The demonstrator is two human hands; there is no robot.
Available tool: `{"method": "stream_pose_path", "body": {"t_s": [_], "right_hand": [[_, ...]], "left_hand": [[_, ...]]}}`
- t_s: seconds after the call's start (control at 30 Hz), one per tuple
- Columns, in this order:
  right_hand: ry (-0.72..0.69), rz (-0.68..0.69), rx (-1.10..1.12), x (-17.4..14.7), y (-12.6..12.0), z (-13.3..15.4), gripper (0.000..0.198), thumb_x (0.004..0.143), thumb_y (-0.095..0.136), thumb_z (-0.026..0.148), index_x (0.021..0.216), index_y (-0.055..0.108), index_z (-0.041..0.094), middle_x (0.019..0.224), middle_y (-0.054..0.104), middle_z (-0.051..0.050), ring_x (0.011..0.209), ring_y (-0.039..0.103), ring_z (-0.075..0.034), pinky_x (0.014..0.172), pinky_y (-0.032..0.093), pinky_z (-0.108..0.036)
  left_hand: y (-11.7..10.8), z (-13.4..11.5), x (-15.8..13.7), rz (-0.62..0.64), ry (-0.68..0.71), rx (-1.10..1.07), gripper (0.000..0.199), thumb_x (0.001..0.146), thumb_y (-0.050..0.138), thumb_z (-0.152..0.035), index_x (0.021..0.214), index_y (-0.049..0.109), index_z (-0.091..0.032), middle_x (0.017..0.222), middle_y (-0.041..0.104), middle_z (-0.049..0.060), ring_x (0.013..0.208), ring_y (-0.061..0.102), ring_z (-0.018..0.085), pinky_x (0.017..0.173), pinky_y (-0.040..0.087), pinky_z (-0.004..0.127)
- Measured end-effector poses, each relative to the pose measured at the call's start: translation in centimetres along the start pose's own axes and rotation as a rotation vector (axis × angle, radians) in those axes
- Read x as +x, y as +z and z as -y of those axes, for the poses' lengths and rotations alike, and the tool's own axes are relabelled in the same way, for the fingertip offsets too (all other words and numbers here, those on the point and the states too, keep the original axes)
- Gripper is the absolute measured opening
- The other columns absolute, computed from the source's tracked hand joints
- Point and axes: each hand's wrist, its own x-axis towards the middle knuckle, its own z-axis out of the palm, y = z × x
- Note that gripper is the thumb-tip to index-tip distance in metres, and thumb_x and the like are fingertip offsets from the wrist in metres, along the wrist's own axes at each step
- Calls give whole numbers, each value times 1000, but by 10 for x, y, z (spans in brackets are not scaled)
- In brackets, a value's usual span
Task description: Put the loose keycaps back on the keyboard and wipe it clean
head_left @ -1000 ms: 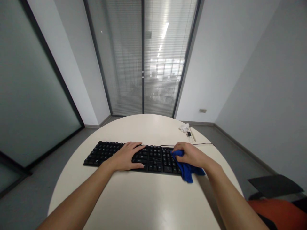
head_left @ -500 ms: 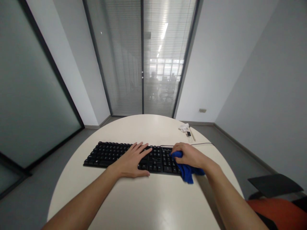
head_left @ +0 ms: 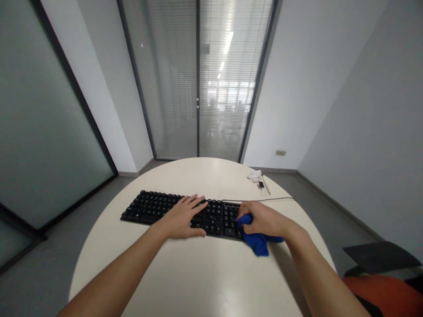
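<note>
A black keyboard lies across the round table, its left end a little farther from me than its right. My left hand rests on the middle of it, fingers spread and thumb out along the near edge. At the number pad, my right hand is closed around a bunched blue cloth and presses it to the keys. The cloth's loose end drapes over the keyboard's right end onto the table. My right hand and the cloth hide the outermost keys there.
A white crumpled item, a small black piece and a thin pale stick lie at the table's far right. A cable runs rightward from the keyboard. An orange-seated chair stands at the right beside the cream table.
The keyboard has turned slightly, its left end shifting away from me and to the right. My right hand has moved slightly nearer with the cloth. My left hand stays on the keys.
</note>
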Motion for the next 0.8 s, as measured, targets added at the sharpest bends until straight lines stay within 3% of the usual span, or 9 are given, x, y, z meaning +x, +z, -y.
{"method": "stream_pose_path", "body": {"t_s": [0.33, 0.7, 0.8], "right_hand": [[21, 90, 46, -7, -2, 18, 4, 60, 61, 16, 59, 60, 19, 72, 63, 1, 64, 54, -14, 57, 41, -23], [41, 283, 104, -14, 5, 24, 9, 60, 64, 15, 64, 71, 19, 67, 63, 3, 61, 55, -14, 54, 40, -22], [18, 265, 137, -17, -1, 20, 15, 62, 62, 14, 70, 74, 20, 71, 67, 2, 66, 59, -15, 58, 43, -23]], "left_hand": [[-1, 0, -1, -18, 10, -25, 93, 80, 56, -79, 155, 32, -30, 163, 26, 7, 149, 24, 35, 121, 20, 54], [2, 1, -1, -32, 5, -24, 95, 77, 60, -78, 155, 33, -30, 163, 27, 7, 149, 25, 35, 122, 20, 54], [2, 1, -1, -41, 8, -31, 93, 78, 60, -78, 154, 34, -30, 163, 28, 8, 149, 25, 35, 122, 20, 54]]}}
